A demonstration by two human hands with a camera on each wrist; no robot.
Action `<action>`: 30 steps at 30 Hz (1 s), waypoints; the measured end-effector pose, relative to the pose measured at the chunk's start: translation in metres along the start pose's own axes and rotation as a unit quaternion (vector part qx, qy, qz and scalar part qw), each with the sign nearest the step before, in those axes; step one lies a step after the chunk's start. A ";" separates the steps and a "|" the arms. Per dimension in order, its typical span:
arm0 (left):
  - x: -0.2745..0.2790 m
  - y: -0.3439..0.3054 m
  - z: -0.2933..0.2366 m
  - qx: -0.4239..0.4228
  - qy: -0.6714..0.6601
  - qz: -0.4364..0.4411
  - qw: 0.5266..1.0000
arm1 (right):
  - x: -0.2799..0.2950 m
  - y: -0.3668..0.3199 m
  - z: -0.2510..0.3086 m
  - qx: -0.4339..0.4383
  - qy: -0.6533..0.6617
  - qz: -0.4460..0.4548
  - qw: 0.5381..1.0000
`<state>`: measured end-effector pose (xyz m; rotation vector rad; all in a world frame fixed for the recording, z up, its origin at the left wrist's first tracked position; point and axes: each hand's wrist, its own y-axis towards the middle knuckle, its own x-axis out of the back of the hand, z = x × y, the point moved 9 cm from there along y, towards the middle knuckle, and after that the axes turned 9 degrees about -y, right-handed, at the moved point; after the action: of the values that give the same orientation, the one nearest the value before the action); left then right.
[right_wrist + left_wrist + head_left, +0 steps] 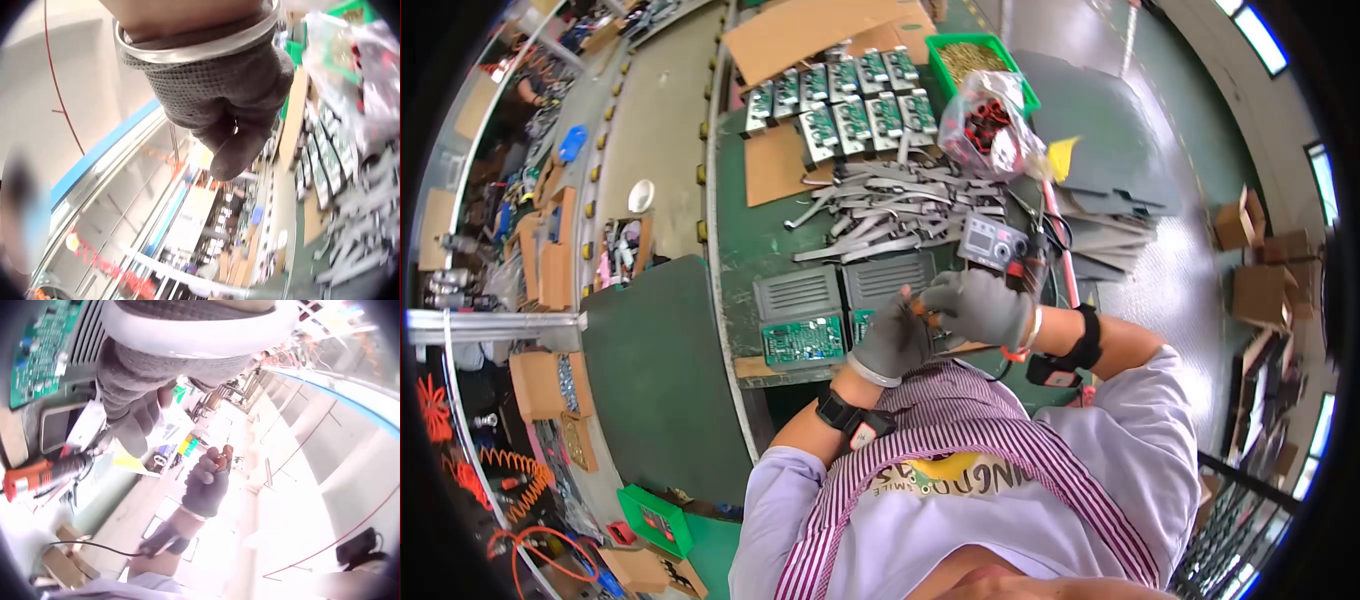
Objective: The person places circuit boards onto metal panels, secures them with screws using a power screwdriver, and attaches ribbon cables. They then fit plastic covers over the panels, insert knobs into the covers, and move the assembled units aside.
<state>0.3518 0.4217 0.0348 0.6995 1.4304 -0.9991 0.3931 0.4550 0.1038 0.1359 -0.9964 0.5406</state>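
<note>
In the head view my two grey-gloved hands are close together before the striped apron, over the table's near edge. The right hand has its fingers curled in toward the left one. At its fingertips, in the left wrist view, it pinches a small orange-red piece, whose kind I cannot tell. My left hand is beside it, its bent fingers pointing down in the left wrist view; its grip is partly hidden. Just beyond the hands lie two grey ribbed covers with green circuit boards at their near ends.
A heap of grey metal strips lies beyond the covers. Behind it stand rows of board assemblies on cardboard. A plastic bag of red parts leans by a green bin. A grey boxy device stands close to the right hand.
</note>
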 end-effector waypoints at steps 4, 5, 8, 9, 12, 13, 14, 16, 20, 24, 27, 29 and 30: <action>0.056 -0.028 0.001 -0.074 0.258 -0.076 0.960 | -0.020 -0.030 0.007 -0.049 -0.015 -0.042 0.998; 0.067 -0.036 0.002 -0.072 0.235 -0.106 0.963 | -0.017 -0.039 0.003 -0.046 0.005 -0.066 0.997; 0.081 -0.055 0.010 -0.039 0.043 -0.218 0.974 | 0.014 -0.069 -0.047 -0.115 -0.077 -0.151 0.979; 0.082 -0.061 0.009 -0.035 0.045 -0.233 0.971 | 0.012 -0.082 -0.078 -0.150 -0.131 -0.185 0.962; 0.090 -0.086 -0.001 -0.039 0.066 -0.270 0.960 | -0.025 -0.106 -0.144 -0.124 -0.341 -0.081 0.928; 0.091 -0.093 -0.004 -0.045 0.080 -0.277 0.957 | -0.035 -0.108 -0.145 -0.061 -0.388 -0.084 0.916; 0.092 -0.098 -0.006 -0.051 0.096 -0.284 0.953 | -0.049 -0.108 -0.149 -0.008 -0.400 -0.077 0.913; 0.092 -0.104 -0.009 -0.046 0.119 -0.287 0.949 | -0.070 -0.108 -0.146 0.096 -0.416 -0.062 0.902; 0.089 -0.104 -0.009 -0.041 0.189 -0.299 0.934 | -0.081 -0.108 -0.158 0.161 -0.385 -0.041 0.908; 0.091 -0.096 -0.005 -0.036 0.210 -0.302 0.929 | -0.081 -0.100 -0.153 0.163 -0.398 0.016 0.902; 0.088 -0.087 -0.003 -0.044 0.190 -0.297 0.935 | -0.071 -0.102 -0.143 0.203 -0.421 -0.006 0.884; 0.084 -0.082 -0.004 -0.055 0.192 -0.284 0.938 | -0.044 -0.105 -0.127 0.163 -0.419 -0.042 0.892; 0.088 -0.082 -0.004 -0.049 0.180 -0.276 0.943 | -0.024 -0.110 -0.114 0.155 -0.419 -0.085 0.891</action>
<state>0.2674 0.3768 -0.0375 0.4225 2.0530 -1.2568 0.5235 0.3917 0.0362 0.7890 -1.7120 0.4769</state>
